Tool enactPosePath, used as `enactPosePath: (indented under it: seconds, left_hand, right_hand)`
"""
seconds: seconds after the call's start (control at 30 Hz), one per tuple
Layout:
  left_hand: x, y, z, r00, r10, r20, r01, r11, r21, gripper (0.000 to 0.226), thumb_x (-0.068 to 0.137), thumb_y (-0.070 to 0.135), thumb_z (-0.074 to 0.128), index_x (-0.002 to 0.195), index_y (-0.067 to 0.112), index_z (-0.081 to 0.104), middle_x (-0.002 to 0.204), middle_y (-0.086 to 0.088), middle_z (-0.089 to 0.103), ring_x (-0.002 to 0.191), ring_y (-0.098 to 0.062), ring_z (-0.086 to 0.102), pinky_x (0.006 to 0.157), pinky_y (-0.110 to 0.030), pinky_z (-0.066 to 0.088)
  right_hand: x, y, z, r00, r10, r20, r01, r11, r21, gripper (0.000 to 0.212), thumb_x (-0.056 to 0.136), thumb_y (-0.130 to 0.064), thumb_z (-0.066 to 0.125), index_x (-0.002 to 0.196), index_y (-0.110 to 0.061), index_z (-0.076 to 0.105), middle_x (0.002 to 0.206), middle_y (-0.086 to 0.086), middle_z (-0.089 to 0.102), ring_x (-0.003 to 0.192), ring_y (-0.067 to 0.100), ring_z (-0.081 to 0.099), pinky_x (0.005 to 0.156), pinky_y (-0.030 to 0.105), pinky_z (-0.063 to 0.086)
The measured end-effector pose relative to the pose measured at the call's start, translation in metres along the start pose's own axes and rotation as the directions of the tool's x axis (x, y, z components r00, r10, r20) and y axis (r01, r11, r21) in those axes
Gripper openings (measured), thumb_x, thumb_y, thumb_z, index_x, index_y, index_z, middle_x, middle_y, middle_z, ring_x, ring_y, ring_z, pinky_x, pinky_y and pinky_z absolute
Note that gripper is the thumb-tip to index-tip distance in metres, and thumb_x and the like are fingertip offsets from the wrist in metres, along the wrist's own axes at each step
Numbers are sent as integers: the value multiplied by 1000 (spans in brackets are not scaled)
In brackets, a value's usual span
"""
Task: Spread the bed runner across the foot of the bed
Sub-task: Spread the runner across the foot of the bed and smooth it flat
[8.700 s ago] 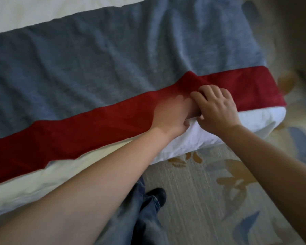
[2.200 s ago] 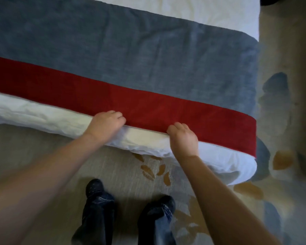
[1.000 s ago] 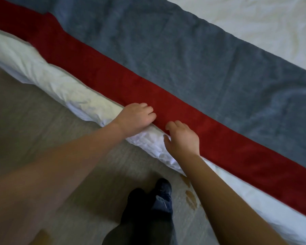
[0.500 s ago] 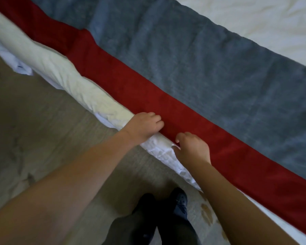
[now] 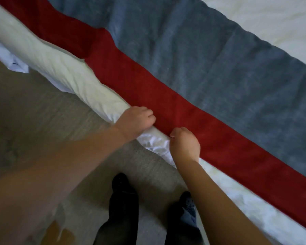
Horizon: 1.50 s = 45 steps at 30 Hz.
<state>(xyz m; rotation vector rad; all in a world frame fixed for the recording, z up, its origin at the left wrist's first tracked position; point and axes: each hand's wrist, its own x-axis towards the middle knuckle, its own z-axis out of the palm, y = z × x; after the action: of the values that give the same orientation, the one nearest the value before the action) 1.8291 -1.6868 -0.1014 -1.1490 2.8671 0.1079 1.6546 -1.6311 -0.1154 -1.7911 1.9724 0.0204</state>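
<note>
The bed [image 5: 272, 18] fills the far and right side of the view, running on a slant from far left to near right, with its white duvet [image 5: 60, 68] bulging over the near edge. The bed runner [image 5: 201, 59] lies flat along that edge: a wide grey-blue cloth with a red band [image 5: 166, 103] on its near side. The band kinks and rumples at the far left. Below is pale grey carpet [image 5: 34, 112], with a brownish patch at the near left.

Two bare forearms reach in from the near side. The left hand [image 5: 136, 121] sits knuckles up, fingers curled over the runner's near hem where red meets white. Just to its right, apart from it, the right hand [image 5: 185, 144] curls thumb and fingers onto the same hem, gripping it.

The fingertips of both hands are tucked out of sight, so how much cloth each holds cannot be told. Both ends of the runner are cut off by the frame, as is most of the bed. A white sheet corner [image 5: 16, 66] hangs under the duvet at the far left, with a small dark mark too small to make out. The left forearm is blurred.

Count: one bed, one runner, two hands, two dark shoes [image 5: 121, 183] on the carpet.
</note>
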Motion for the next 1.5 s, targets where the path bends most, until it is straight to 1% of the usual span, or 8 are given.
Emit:
enactPosePath:
  seconds: [0.2, 0.47, 0.63, 0.9, 1.03, 1.13, 1.3, 1.5]
  left_hand:
    - [-3, -31, 0, 987, 150, -61, -146, 988, 59, 19, 59, -2, 70, 59, 13, 58, 56, -1, 53, 52, -19, 51, 44, -27, 38]
    - [-24, -123, -13, 999, 3, -52, 2, 995, 103, 15, 60, -2, 73, 63, 10, 63, 59, -5, 57, 54, -23, 56, 46, -29, 43]
    - [-31, -135, -4, 998, 39, 55, -46, 988, 144, 20, 54, -2, 76, 56, 12, 62, 53, -1, 55, 49, -19, 55, 43, -26, 44]
    - [-25, -151, -7, 991, 129, 35, -132, 986, 102, 18, 64, 1, 71, 57, 13, 59, 54, -2, 52, 51, -20, 51, 45, -27, 40]
    - [-28, -175, -17, 998, 60, 10, -61, 990, 125, 10, 69, 3, 62, 64, 11, 63, 57, -4, 54, 54, -23, 52, 47, -31, 42]
    - [-31, -192, -24, 999, -17, 37, 13, 993, 120, 12, 63, -2, 68, 61, 9, 63, 56, -6, 54, 54, -25, 54, 47, -32, 46]
    - [-34, -194, -19, 991, -49, 126, 40, 996, 78, 20, 51, -3, 81, 52, 8, 64, 50, -4, 55, 47, -23, 55, 41, -26, 46]
    - [-44, -197, -1, 998, -59, -11, 58, 995, -81, 12, 63, -5, 69, 68, 6, 66, 61, -6, 56, 57, -24, 54, 49, -32, 45]
  right_hand:
    - [0, -27, 4, 994, 58, -94, -58, 998, 7, 16, 78, -14, 59, 93, -16, 63, 93, 2, 61, 88, 25, 58, 59, 32, 45]
    - [51, -112, 2, 989, -116, -88, 111, 992, -61, 17, 83, -22, 58, 99, -19, 61, 97, -1, 59, 89, 21, 57, 61, 31, 47]
    - [62, -130, 17, 998, -41, -43, 38, 996, -80, 19, 85, -10, 52, 98, -16, 65, 99, 1, 62, 89, 21, 58, 62, 29, 42]
    - [77, -136, 11, 988, -150, 28, 151, 985, -81, 16, 84, -24, 53, 98, -20, 58, 98, -3, 59, 87, 20, 57, 64, 32, 49]
    - [99, -162, 6, 960, -279, 30, 280, 960, -18, 23, 84, -32, 58, 104, -20, 57, 101, -1, 58, 90, 20, 57, 63, 32, 47]
    - [117, -186, 7, 945, -325, 17, 325, 946, -1, 20, 87, -27, 57, 105, -20, 57, 101, -1, 59, 90, 19, 57, 62, 30, 43]
    - [124, -196, 22, 961, -265, 74, 267, 964, -19, 19, 89, -9, 47, 100, -15, 61, 102, 3, 62, 90, 21, 59, 64, 28, 38]
    - [117, -195, 27, 979, -194, 55, 191, 980, 55, 18, 84, -16, 51, 99, -17, 62, 98, 0, 61, 86, 19, 58, 64, 31, 47]
